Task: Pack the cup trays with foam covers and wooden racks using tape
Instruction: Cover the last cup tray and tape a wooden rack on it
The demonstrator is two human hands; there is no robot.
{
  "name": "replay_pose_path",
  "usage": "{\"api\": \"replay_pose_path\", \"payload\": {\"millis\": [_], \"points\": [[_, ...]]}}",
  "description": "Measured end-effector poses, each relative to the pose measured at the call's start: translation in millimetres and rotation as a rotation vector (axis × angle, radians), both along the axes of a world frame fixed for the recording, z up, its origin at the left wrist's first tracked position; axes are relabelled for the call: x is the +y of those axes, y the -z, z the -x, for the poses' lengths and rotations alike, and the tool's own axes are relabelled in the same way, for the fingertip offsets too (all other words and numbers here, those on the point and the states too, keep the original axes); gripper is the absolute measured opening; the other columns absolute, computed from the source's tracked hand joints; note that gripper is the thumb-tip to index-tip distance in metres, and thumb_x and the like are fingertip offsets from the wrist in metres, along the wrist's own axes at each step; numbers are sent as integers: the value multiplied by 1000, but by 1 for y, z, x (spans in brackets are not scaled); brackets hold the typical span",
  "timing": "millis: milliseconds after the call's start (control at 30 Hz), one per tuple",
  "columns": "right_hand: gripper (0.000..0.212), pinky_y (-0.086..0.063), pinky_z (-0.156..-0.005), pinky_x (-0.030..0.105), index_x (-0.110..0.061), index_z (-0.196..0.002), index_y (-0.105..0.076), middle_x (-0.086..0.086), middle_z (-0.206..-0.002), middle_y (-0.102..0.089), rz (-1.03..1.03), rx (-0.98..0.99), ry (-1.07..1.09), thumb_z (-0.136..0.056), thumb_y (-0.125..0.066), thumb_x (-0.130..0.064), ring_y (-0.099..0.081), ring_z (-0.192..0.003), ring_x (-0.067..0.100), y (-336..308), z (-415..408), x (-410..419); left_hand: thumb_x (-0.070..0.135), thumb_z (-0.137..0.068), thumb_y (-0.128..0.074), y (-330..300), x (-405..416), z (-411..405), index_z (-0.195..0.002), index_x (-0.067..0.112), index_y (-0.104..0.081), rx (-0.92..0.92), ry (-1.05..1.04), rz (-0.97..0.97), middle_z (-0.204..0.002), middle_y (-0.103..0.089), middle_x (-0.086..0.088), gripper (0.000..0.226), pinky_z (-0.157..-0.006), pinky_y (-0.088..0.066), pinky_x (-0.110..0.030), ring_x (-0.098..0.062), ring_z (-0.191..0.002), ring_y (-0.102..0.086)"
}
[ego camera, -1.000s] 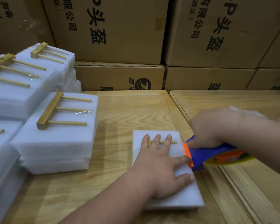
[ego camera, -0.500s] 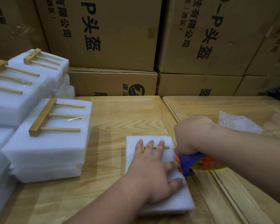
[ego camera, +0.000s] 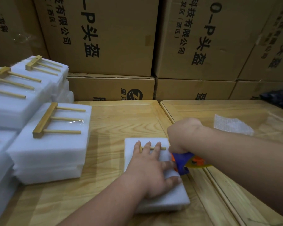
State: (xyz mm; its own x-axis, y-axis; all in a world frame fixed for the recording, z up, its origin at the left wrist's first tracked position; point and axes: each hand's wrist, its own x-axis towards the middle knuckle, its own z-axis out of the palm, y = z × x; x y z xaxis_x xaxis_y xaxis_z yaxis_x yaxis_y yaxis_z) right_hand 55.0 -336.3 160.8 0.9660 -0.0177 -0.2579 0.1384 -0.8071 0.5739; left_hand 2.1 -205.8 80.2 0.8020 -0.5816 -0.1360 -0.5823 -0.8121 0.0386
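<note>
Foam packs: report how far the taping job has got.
Done: finished packs with taped wooden racks are stacked at left. In hand: the left hand presses the current pack flat while the right hand holds the tape dispenser at its edge. Left: finishing this pack's tape.

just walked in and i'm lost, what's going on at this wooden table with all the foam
A person is taping up a white foam-wrapped pack on the light wooden table. The left hand lies flat on the pack, fingers spread over a thin wooden rack on top. The right hand grips a blue and orange tape dispenser at the pack's right edge. To the left sit stacks of finished foam packs, each topped with a wooden rack. Brown cardboard boxes line the back.
</note>
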Motion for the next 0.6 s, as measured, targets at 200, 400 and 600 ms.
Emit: {"api": "replay_pose_path", "payload": {"millis": [200, 400, 600], "points": [[18, -37, -51, 32, -22, -95, -58, 0, -85, -61, -2, -43, -20, -92, -58, -40, -60, -73, 20, 7, 2, -3, 81, -90, -18, 0, -1, 0, -147, 59, -24, -5, 8, -11, -169, 9, -8, 61, -115, 15, -64, -36, -154, 8], [11, -28, -49, 29, -22, -82, -55, -5, -77, -51, 79, -47, -95, -92, -51, -24, -49, -64, 17, 22, 5, 1, 82, -90, -16, 0, 1, 0, -151, 60, -13, -5, 1, -22, -169, 12, -7, 65, -116, 15, -63, -35, -154, 10], [26, -43, -70, 37, -24, -110, -63, -1, -102, -63, -91, -54, 39, -98, -46, -39, -62, -98, 25, 13, -1, -26, 82, -90, -16, 2, 2, -2, -150, 60, -14, 2, 2, -11, -169, 12, -8, 65, -115, 17, -63, -36, -154, 10]]}}
